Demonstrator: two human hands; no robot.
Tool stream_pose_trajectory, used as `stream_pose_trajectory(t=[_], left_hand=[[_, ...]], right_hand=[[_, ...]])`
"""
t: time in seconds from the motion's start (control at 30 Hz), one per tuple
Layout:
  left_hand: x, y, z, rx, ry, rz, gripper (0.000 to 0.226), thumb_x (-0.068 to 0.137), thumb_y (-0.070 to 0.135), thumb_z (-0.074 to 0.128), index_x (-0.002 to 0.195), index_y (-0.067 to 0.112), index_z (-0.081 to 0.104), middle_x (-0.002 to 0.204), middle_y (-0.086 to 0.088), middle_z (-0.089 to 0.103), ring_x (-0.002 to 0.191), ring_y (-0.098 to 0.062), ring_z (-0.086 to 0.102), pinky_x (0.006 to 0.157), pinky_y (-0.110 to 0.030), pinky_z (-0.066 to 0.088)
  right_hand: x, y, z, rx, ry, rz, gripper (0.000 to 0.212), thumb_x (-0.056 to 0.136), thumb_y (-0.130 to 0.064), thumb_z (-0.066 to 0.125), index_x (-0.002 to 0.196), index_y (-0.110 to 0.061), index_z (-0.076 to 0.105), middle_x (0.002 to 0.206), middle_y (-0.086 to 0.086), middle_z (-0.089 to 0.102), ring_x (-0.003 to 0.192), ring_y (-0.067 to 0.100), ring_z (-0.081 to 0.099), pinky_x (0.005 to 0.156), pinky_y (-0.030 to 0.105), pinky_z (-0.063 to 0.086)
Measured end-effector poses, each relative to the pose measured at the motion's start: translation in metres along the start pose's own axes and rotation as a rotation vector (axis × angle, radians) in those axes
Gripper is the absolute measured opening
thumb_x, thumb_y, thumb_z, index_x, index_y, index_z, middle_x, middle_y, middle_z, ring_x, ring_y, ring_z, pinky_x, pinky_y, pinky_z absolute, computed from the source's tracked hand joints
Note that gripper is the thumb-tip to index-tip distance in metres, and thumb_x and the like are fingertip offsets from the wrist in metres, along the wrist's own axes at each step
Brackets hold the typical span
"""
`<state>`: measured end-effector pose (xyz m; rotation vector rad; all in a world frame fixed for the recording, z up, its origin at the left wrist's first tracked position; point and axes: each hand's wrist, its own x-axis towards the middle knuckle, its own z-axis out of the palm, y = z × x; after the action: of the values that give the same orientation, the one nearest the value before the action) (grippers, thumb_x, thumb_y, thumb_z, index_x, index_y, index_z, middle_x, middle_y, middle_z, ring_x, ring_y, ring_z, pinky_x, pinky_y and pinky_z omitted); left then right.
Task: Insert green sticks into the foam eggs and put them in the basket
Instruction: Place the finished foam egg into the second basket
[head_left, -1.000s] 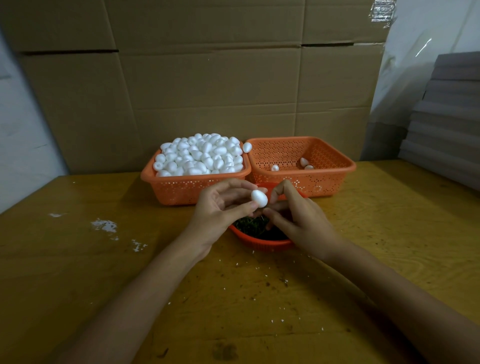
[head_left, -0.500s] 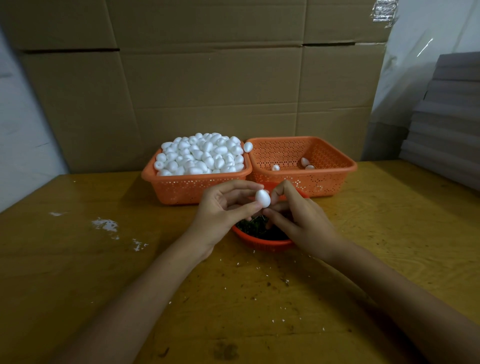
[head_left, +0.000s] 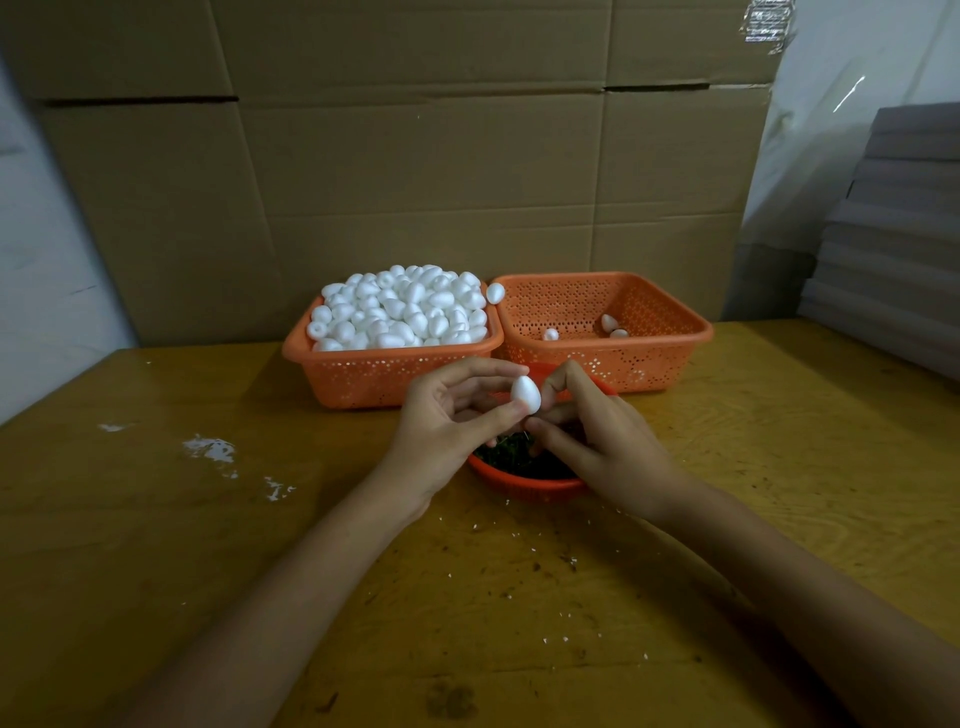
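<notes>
My left hand (head_left: 447, 421) pinches a white foam egg (head_left: 525, 395) between thumb and fingertips, held upright above a small red bowl (head_left: 527, 487) of green sticks (head_left: 511, 453). My right hand (head_left: 602, 441) is right beside the egg with its fingers curled; thumb and finger pinch at a thin stick just under the egg, and most of that stick is hidden. Behind the hands stands an orange basket (head_left: 675, 340) with three eggs (head_left: 609, 322) in it. To its left, another orange basket (head_left: 363, 371) is heaped with plain foam eggs (head_left: 400, 309).
Everything sits on a yellow-brown wooden table (head_left: 779, 467) with white foam crumbs (head_left: 208, 448) at the left and specks near the front. Cardboard sheets (head_left: 415, 156) form a wall behind the baskets. Grey stacked boards (head_left: 893, 234) rise at the right.
The egg has turned more upright between my left fingertips and edged slightly toward my right hand. Both hands stay over the red bowl.
</notes>
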<state>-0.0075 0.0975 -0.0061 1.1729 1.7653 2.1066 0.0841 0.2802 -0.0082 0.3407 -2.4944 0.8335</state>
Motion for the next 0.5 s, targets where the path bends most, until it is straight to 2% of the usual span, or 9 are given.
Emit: stream_pose_trajectory(t=[0.13, 0.2, 0.3, 0.37, 0.5], left_hand=[[-0.0017, -0.0024, 0.0045, 0.068, 0.03, 0.049, 0.029, 0.086, 0.009, 0.084, 0.109, 0.026, 0.078, 0.104, -0.005, 0.08, 0.084, -0.02, 0.075, 0.068, -0.028, 0.054], [-0.0016, -0.0049, 0.0055, 0.107, 0.016, 0.072, 0.028, 0.086, 0.008, 0.084, 0.109, 0.022, 0.078, 0.101, -0.004, 0.08, 0.084, -0.029, 0.075, 0.071, -0.034, 0.053], [-0.0014, -0.0069, 0.0047, 0.125, 0.012, 0.078, 0.03, 0.085, 0.009, 0.085, 0.113, 0.015, 0.077, 0.095, -0.007, 0.08, 0.083, -0.037, 0.075, 0.073, -0.037, 0.054], [-0.0017, -0.0063, 0.0045, 0.133, 0.008, 0.088, 0.033, 0.084, 0.008, 0.086, 0.114, 0.015, 0.076, 0.094, -0.008, 0.08, 0.08, -0.032, 0.076, 0.072, -0.033, 0.056], [-0.0015, -0.003, 0.0044, 0.143, -0.008, 0.11, 0.043, 0.08, 0.004, 0.088, 0.118, 0.018, 0.072, 0.11, 0.0, 0.079, 0.077, -0.013, 0.075, 0.07, -0.021, 0.057]], right_hand=[[-0.0008, -0.0008, -0.0019, 0.023, -0.014, 0.004, 0.018, 0.103, -0.025, 0.061, 0.108, -0.02, 0.044, 0.085, -0.011, 0.076, 0.076, 0.01, 0.073, 0.064, 0.055, 0.055], [-0.0008, 0.0001, -0.0025, 0.04, -0.022, 0.018, 0.019, 0.103, -0.022, 0.062, 0.108, -0.019, 0.044, 0.086, -0.01, 0.077, 0.079, 0.01, 0.074, 0.066, 0.056, 0.056], [0.0, 0.0022, -0.0024, 0.051, -0.028, 0.031, 0.019, 0.103, -0.02, 0.062, 0.109, -0.017, 0.044, 0.088, -0.009, 0.077, 0.081, 0.008, 0.074, 0.068, 0.056, 0.056], [0.0002, 0.003, -0.0022, 0.05, -0.03, 0.027, 0.019, 0.104, -0.02, 0.061, 0.109, -0.018, 0.044, 0.087, -0.01, 0.077, 0.08, 0.009, 0.074, 0.067, 0.056, 0.055], [0.0004, 0.0029, -0.002, 0.037, -0.036, 0.002, 0.019, 0.104, -0.018, 0.06, 0.108, -0.022, 0.042, 0.08, -0.009, 0.074, 0.068, 0.014, 0.069, 0.06, 0.054, 0.052]])
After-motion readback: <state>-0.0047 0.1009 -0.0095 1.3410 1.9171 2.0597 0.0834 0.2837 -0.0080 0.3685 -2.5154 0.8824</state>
